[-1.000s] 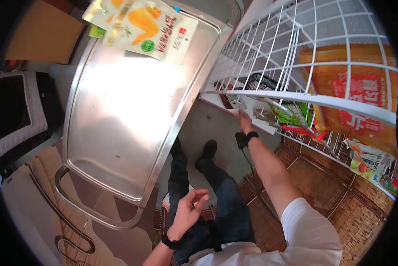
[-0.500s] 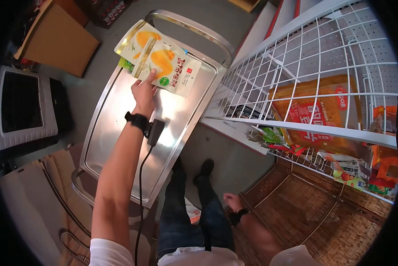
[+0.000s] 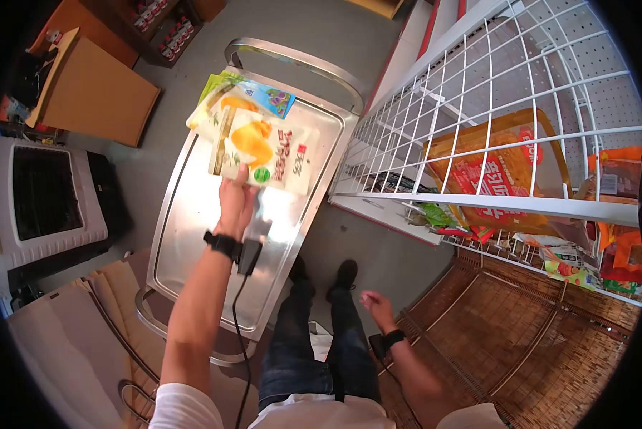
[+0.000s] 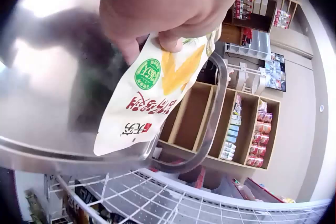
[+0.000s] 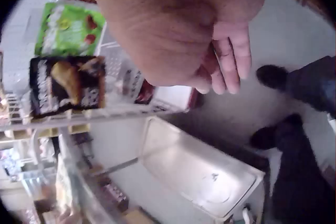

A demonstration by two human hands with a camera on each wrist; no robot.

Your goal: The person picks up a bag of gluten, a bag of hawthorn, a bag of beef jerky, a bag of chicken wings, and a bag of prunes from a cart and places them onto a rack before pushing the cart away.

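Observation:
My left hand [image 3: 235, 206] pinches the near edge of a white snack packet [image 3: 263, 149] with a yellow wing picture and red lettering. The left wrist view shows the thumb and fingers on the packet [image 4: 152, 85], which hangs over the metal cart tray [image 3: 185, 229]. Beyond it lie a second white packet [image 3: 210, 114], partly covered, a blue packet [image 3: 274, 99] and a green one at the far end of the tray. My right hand [image 3: 378, 309] hangs by the right leg, fingers loosely bent, holding nothing; in the right wrist view the palm [image 5: 184, 29] shows.
A white wire rack [image 3: 478, 136] stands to the right, holding a large orange packet [image 3: 496, 168] and several smaller ones. Brown woven panels [image 3: 507, 322] lie at lower right. A grey-white machine [image 3: 45, 200] and a cardboard-coloured box [image 3: 110, 89] stand left.
My left hand has gone from near the lap to the packets, gripped the upper white one and drawn it nearer, uncovering the blue packet. The right hand has come back from the rack.

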